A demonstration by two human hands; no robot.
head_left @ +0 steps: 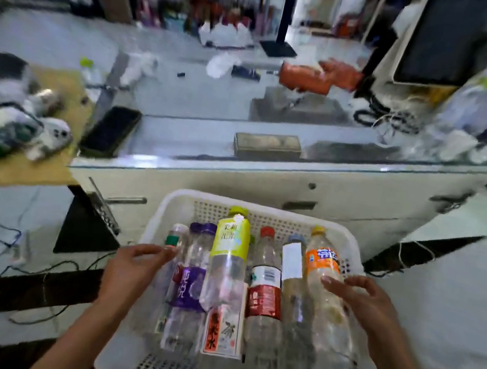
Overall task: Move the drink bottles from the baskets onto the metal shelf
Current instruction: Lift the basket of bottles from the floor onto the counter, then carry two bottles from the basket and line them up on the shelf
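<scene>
**Bottles Still in the Basket, Hands Poised Over the Row**

A white perforated plastic basket (170, 205) is seen low in the view, in front of a glass-topped counter (271, 154). Inside it, drink bottles are laid side by side: a purple-labelled water bottle (190, 283), a yellow-green-labelled bottle (231, 239), a red-labelled bottle (264, 296), a white-labelled bottle (293, 263) and an orange soda bottle (323, 264).

The left hand (130, 268) is held over the basket's left side, its fingers extended toward a small clear bottle (177, 234); nothing is gripped. The right hand (366, 304) is spread, fingers loosely bent, just above the orange soda bottle, and likewise nothing is held.

The reaching step is judged to be in hand, with no bottle yet lifted. The metal shelf cannot be identified in view. For the next move, fingers must be closed round a bottle's body, and the bottle lifted clear of its neighbours.
</scene>
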